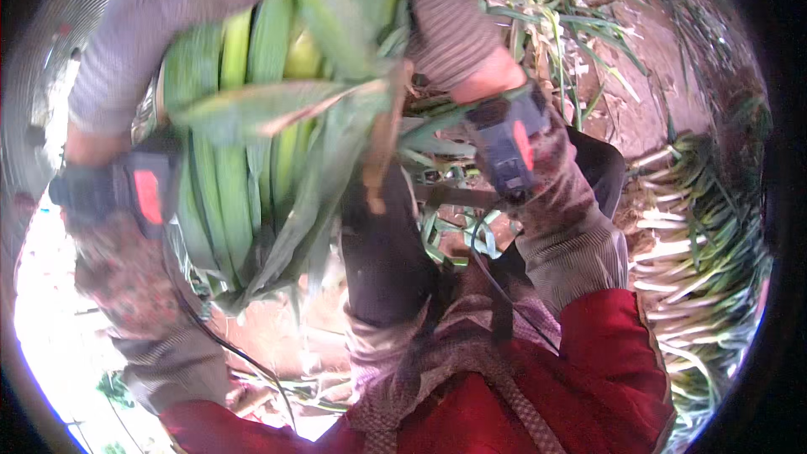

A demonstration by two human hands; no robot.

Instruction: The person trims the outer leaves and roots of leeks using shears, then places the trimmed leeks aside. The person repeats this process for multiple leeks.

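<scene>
A thick bundle of large green onions (239, 176) stands upright in front of me, left of the middle, its broad green leaves folding and drooping toward me. My left hand (164, 21), in a grey knit glove, grips its left side with the thumb laid across the leaves. On the other side my right hand (441, 21), gloved alike, presses round the bundle near the top edge, most of its fingers cut off or hidden. Both hands are blurred by motion. One torn, partly dried leaf (277, 109) hangs across the bundle's front.
A long row of green onions (698, 261) lies at the right, white stalks pointing inward. Loose onions and trimmings (546, 13) litter the earth floor (677, 84) beyond my right hand. Black wrist devices (504, 147) with trailing cables (244, 353) sit on my forearms.
</scene>
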